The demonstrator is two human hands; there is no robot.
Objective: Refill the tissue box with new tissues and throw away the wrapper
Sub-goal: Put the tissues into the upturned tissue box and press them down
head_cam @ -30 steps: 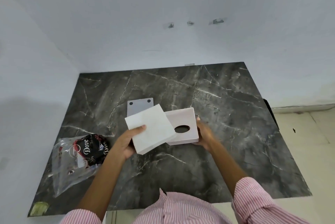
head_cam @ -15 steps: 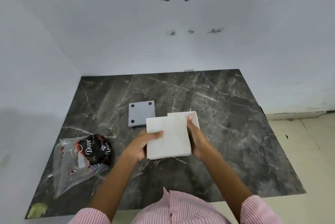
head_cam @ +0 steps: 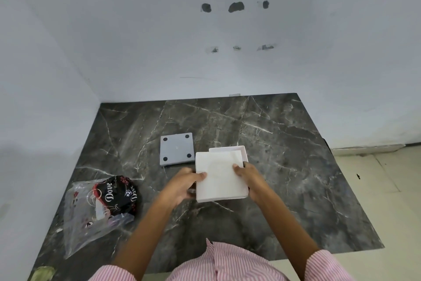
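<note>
A square white stack of tissues (head_cam: 218,176) lies on top of the white tissue box (head_cam: 243,151), covering most of it; only the box's far rim and right edge show. My left hand (head_cam: 182,181) grips the stack's left edge, thumb on top. On the right edge my right hand (head_cam: 249,174) holds the stack and the box together. The clear plastic wrapper (head_cam: 100,207) with a black and red "Dove" print lies crumpled on the dark marble table (head_cam: 284,166), left of my left arm. The box's grey base plate (head_cam: 176,148) lies flat just behind my left hand.
White walls close off the table at the back and on the left. The table's right edge drops to a pale tiled floor (head_cam: 376,178). A yellowish patch (head_cam: 42,272) marks the table's near left corner.
The tissue stack has swung from a tilted position left of the box to squarely on top of it, hiding the oval opening. My right hand shifted onto the stack's right edge.
</note>
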